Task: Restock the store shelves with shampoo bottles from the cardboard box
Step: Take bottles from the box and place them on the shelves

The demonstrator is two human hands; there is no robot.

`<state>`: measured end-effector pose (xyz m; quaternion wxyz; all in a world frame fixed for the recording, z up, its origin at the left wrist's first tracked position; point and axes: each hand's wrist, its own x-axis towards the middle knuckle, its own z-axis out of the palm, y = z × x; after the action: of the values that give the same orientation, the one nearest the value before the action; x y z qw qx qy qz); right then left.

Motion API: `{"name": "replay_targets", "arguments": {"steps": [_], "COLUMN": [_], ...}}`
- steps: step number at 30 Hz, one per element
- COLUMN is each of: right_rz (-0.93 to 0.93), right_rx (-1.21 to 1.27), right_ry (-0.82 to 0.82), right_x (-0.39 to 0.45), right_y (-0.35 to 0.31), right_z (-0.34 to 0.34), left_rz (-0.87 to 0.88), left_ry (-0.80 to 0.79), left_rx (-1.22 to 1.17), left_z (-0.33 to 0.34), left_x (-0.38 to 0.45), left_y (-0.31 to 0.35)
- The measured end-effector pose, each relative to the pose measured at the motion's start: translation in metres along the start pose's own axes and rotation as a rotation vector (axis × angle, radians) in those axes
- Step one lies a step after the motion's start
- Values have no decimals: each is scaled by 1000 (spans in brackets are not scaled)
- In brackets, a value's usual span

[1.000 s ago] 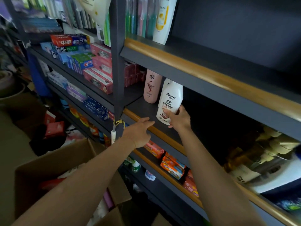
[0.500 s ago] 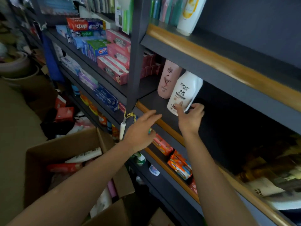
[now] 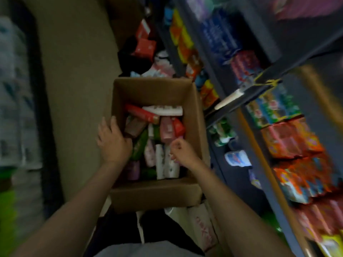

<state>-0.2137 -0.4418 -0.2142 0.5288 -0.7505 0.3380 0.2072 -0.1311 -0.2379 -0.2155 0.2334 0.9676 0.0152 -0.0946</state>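
The cardboard box (image 3: 156, 89) stands open on the floor beside the shelves (image 3: 259, 101), packed with plastic shampoo bottles (image 3: 167, 160) lying jumbled, white, pink, red and green. The left hand (image 3: 113, 140) reaches in over the box's left wall, fingers curled down among the bottles; whether it grips one cannot be told. The right hand (image 3: 182, 151) hovers above the white bottles, loosely curled, holding nothing. The view is blurred.
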Motion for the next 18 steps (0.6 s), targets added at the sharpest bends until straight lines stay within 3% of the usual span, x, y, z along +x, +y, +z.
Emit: {"name": "replay_targets", "arguments": {"steps": [4, 9, 15, 18], "right_rz": [333, 616, 652, 666], "right_rx": [111, 74, -64, 34], "right_ry": [36, 120, 58, 34], "right_x": [52, 94, 112, 111], "right_y": [39, 88, 93, 93], "right_z": [42, 58, 72, 75], "left_rz": [-226, -225, -206, -193], "left_ry": [-161, -136, -129, -119], "left_rx": [-201, -222, -186, -175], "left_z": [10, 20, 25, 26], "left_x": [8, 14, 14, 12], "left_y": [-56, -64, -69, -65]}}
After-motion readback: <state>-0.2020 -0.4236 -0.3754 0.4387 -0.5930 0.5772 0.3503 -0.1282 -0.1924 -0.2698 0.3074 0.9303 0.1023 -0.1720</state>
